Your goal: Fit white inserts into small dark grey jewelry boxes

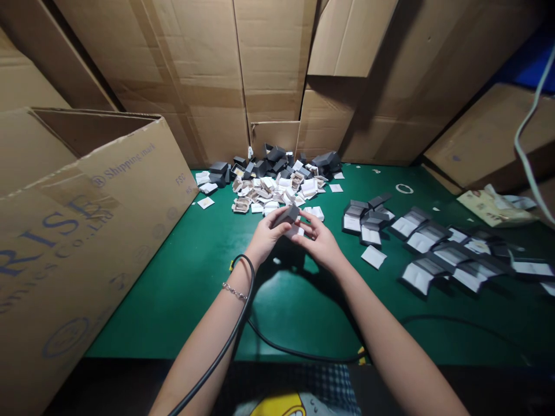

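Over the middle of the green table, my left hand [263, 237] grips a small dark grey box [289, 214] with the thumb in front and the fingers behind. A white card insert [295, 230] shows just under the box. My right hand [319, 238] closes on this insert from the right, its thumb below and its fingertips close to the box. Whether the insert sits partly inside the box, I cannot tell. Behind my hands lies a pile of white folded card inserts [269, 188], with a heap of dark small boxes [273, 162] further back.
To the right, several open dark boxes with white linings [427, 240] lie in rows, near a loose white card [373, 257]. A big cardboard carton [108, 231] stands at left. A black cable [243, 312] loops by my left wrist. Cardboard walls [208, 75] close off the back.
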`<state>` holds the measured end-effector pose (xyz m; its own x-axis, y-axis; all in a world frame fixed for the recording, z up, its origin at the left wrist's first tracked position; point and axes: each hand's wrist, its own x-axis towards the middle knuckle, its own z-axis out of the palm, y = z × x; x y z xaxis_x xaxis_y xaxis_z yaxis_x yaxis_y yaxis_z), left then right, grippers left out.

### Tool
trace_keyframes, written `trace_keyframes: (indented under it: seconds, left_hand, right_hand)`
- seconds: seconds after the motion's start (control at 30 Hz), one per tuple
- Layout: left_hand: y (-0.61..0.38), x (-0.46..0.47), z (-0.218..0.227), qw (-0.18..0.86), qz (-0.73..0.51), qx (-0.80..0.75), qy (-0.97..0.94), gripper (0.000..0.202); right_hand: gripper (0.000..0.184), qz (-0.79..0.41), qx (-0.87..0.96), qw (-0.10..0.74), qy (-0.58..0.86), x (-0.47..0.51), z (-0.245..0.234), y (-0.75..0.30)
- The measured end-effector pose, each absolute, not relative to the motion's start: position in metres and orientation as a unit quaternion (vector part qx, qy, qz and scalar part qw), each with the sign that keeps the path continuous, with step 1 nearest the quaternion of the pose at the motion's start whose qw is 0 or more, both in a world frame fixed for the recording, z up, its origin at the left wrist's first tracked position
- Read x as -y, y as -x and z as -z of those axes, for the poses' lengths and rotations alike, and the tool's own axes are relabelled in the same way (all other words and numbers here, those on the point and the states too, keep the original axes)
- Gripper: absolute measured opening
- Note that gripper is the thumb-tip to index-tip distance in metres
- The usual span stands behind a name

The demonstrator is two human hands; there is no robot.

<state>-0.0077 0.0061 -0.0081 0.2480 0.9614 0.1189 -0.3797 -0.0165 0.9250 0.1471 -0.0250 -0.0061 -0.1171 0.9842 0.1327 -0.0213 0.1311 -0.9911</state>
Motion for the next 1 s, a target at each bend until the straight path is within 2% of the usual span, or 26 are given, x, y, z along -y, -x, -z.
trace_keyframes:
  seconds: [0.13, 0.37, 0.57, 0.73, 1.0]
  left_hand:
    - [0.006, -0.007, 0.011, 0.679, -0.541, -0.279, -0.411, 0.061]
    - [-0.002, -0.001, 0.005, 0.719, -0.545, -0.309, -0.301, 0.055]
    - [-0.007, 0.004, -0.002, 0.751, -0.517, -0.333, -0.243, 0.051]
    - [-0.01, 0.005, -0.002, 0.768, -0.487, -0.354, -0.221, 0.043]
    - [-0.011, 0.006, -0.003, 0.784, -0.466, -0.363, -0.189, 0.04]
  right_hand:
    - [0.059, -0.521, 0.505, 0.537, 0.431, 0.027, 0.0, -0.144]
    - [0.034, -0.43, 0.595, 0.487, 0.473, 0.029, 0.001, -0.142]
    - [0.021, -0.324, 0.662, 0.508, 0.446, 0.03, 0.002, -0.144]
    - [0.016, -0.305, 0.684, 0.51, 0.424, 0.032, -0.001, -0.143]
    - [0.018, -0.367, 0.649, 0.515, 0.424, 0.033, 0.003, -0.138]
